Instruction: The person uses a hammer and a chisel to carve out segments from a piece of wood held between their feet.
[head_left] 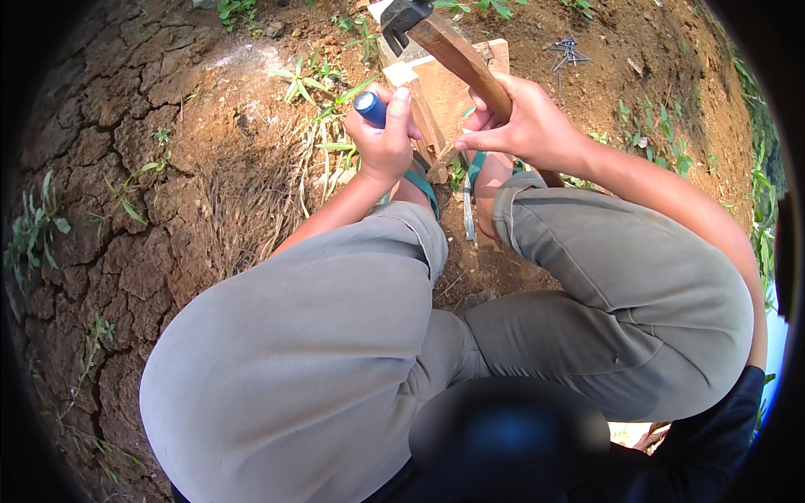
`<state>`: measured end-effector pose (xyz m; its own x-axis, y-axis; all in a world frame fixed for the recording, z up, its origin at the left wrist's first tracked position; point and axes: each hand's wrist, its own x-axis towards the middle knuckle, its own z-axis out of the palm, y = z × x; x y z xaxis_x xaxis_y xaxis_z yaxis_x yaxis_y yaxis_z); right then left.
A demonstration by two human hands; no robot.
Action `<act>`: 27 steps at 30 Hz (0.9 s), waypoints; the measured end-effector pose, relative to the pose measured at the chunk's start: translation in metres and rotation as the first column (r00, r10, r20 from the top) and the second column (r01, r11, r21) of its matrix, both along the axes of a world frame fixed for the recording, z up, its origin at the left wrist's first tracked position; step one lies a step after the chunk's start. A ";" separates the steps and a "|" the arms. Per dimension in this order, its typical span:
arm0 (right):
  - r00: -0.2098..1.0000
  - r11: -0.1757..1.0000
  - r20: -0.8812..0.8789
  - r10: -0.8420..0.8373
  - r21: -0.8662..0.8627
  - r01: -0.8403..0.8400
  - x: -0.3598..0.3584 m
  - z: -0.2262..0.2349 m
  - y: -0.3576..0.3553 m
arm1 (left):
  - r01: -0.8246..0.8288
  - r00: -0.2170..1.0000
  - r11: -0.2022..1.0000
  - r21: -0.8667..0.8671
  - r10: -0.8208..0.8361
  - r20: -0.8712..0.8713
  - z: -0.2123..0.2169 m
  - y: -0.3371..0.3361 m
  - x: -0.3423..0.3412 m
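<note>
My left hand [383, 144] is closed around a tool with a blue handle [369, 107]. The handle's pale round end faces up, and the tool's lower part is hidden. In my right hand [532, 126] is a hammer [464, 63] with a wooden handle and a dark metal head, tilted up and to the left. The thumb and fingertips of that hand are near a small wood piece [445, 156]; whether they pinch it I cannot tell. Between the hands a narrow wooden strip [429, 121] lies beside a flat wooden board [449, 96].
A pile of loose nails [569, 54] lies on the brown soil to the far right. My feet in green-strapped sandals [476, 168] flank the wood. Cracked dry earth [109, 126] spreads on the left, with weeds [300, 82] and dry grass [231, 201] nearby.
</note>
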<state>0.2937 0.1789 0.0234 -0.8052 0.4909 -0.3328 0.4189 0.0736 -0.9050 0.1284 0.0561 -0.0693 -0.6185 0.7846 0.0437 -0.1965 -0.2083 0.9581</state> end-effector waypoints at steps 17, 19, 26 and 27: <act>0.896 0.449 0.412 0.169 0.777 -0.442 -0.048 0.120 0.026 | -0.114 0.992 0.976 -0.186 0.101 -0.075 -0.001 0.010 0.007; 0.873 0.425 0.454 0.177 0.765 -0.484 -0.043 0.109 0.024 | -0.142 0.988 0.969 -0.203 0.125 -0.095 -0.002 0.012 0.009; 0.864 0.433 0.468 0.188 0.750 -0.500 -0.041 0.104 0.015 | -0.207 0.964 0.958 -0.197 0.166 -0.208 -0.005 0.015 0.011; 0.845 0.449 0.506 0.175 0.722 -0.526 -0.039 0.102 0.013 | -0.224 0.964 0.954 -0.202 0.185 -0.192 -0.004 0.013 0.013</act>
<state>0.2544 0.1921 0.1257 -0.9047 0.3709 -0.2095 0.4061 0.8994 -0.1616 0.1410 0.0694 -0.0732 -0.7651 0.6439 0.0028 -0.0028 -0.0076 1.0000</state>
